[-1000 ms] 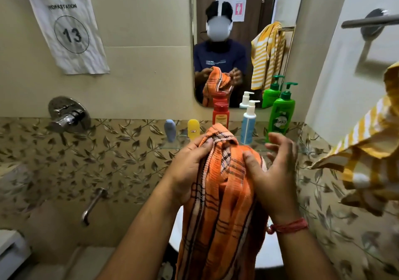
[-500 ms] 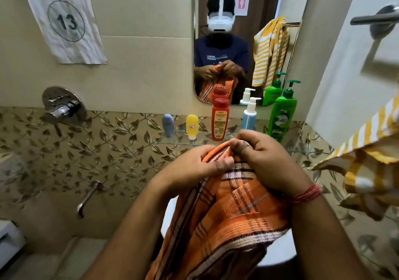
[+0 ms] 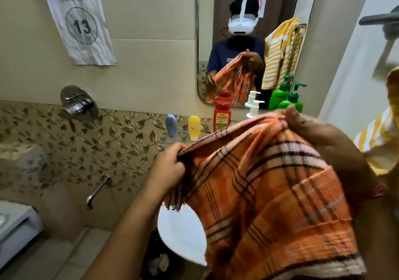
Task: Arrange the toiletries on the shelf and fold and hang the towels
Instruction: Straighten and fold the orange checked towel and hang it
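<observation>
Spreading the orange towel to fold it

Pinching the top hem, the left hand [image 3: 170, 167] clamps one corner at nine o'clock, and the right hand [image 3: 319, 139] grips the other at two. The towel [image 3: 269, 193] hangs between them over the sink [image 3: 179, 232] (bottles wait on the shelf [image 3: 172, 138] at twelve). I'd pull the hem taut and level before folding.

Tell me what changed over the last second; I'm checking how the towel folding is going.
The hands moved apart: the left hand drew left and down, the right hand went up and right, opening the bunched orange towel into a spread sheet. Each hand kept its grip on the top edge. The bottles on the shelf and the yellow striped towel stayed as they were.
</observation>
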`<state>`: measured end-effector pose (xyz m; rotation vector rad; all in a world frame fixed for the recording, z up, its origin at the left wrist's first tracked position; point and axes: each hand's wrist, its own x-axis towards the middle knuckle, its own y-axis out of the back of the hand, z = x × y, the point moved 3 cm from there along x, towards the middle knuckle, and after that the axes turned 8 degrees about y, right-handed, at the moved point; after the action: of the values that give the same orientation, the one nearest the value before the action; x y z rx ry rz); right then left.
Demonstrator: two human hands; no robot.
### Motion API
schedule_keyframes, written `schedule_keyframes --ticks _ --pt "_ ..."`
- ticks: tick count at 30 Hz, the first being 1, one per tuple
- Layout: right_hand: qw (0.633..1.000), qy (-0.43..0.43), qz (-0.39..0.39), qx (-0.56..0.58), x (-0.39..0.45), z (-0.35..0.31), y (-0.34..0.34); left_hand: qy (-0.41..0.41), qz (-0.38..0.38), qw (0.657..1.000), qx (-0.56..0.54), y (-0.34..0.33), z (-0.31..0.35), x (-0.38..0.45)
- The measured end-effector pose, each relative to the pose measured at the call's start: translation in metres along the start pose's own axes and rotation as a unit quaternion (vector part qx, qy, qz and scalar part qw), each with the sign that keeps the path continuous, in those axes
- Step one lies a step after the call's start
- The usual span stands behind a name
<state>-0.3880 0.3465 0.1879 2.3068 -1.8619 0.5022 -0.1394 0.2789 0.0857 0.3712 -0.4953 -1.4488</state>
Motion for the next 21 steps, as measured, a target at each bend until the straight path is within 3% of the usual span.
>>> schedule_keyframes --ticks 2,4,6,9,11,14,16,18,19,21 --pt "1.0 0.004 0.017 0.018 0.005 0.002 0.002 0.043 -0.036 0.994 -0.097 0.001 -0.002 -0.001" --pt "0.988 0.016 0.036 -0.148 0.015 0.016 0.008 0.066 -0.044 0.968 -0.236 0.003 0.003 -0.003" --pt "0.944 0.02 0.021 -0.329 0.023 0.035 0.013 0.052 -0.057 0.947 -0.311 0.005 0.019 -0.001" --pt "0.904 -0.014 -0.009 -0.427 0.031 0.061 0.003 0.022 -0.103 0.914 -0.393 0.003 0.052 -0.002" --pt "0.923 -0.009 -0.05 -0.382 0.033 0.071 -0.012 0.019 -0.122 0.898 -0.423 0.0 0.071 -0.003" --pt "0.969 0.013 -0.107 -0.221 0.029 0.079 -0.037 0.01 -0.148 0.869 -0.471 0.002 0.091 0.0" --pt "0.994 0.021 -0.067 -0.082 0.025 0.079 -0.039 -0.007 -0.185 0.828 -0.53 0.007 0.096 0.005" --pt "0.993 -0.004 -0.041 0.115 0.02 0.077 -0.042 -0.036 -0.242 0.788 -0.565 0.012 0.097 0.008" --pt "0.982 -0.025 -0.039 0.184 0.02 0.078 -0.042 -0.05 -0.264 0.784 -0.559 0.013 0.097 0.009" --pt "0.977 -0.045 -0.052 0.202 0.025 0.081 -0.047 -0.073 -0.275 0.816 -0.503 0.01 0.098 0.008"
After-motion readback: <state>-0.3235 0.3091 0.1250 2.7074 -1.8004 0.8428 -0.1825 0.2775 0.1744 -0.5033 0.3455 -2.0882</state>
